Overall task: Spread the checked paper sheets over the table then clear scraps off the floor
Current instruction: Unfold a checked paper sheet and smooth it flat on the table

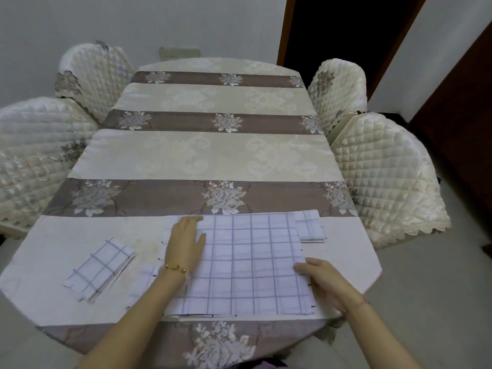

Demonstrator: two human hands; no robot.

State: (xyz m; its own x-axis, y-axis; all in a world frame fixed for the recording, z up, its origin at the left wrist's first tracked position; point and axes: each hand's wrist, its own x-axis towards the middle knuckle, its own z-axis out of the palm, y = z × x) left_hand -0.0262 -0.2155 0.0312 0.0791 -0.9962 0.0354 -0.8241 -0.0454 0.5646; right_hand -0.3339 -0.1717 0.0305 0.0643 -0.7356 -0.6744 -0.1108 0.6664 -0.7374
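Nearest to me, both forearms reach in over the near edge of the table [332, 161], and everything else I place against the big checked sheet [250, 262] lying flat at that near edge, on the striped floral tablecloth [213, 121]. On the sheet's left part my left hand [186, 246] lies palm down, fingers together and flat, a gold bracelet [174, 267] at the wrist. At the sheet's right edge my right hand [323, 280] rests with the fingers loosely extended on the paper; whether the thumb is tucked under the edge I cannot tell. Left of the sheet, apart from it, sits a folded checked piece [99, 267], turned at an angle. Just past the sheet's far right corner a second folded piece [310, 226] peeks out, partly under it. Quilted chairs [383, 177] flank the table on both sides. I judge this as the spreading step, only begun: one sheet is partly open and most of the cloth beyond it is bare. Next I would want the left hand pinning the paper while the right draws a layer outward, gently, since thin paper creases or tears. No scraps show on the little floor visible.
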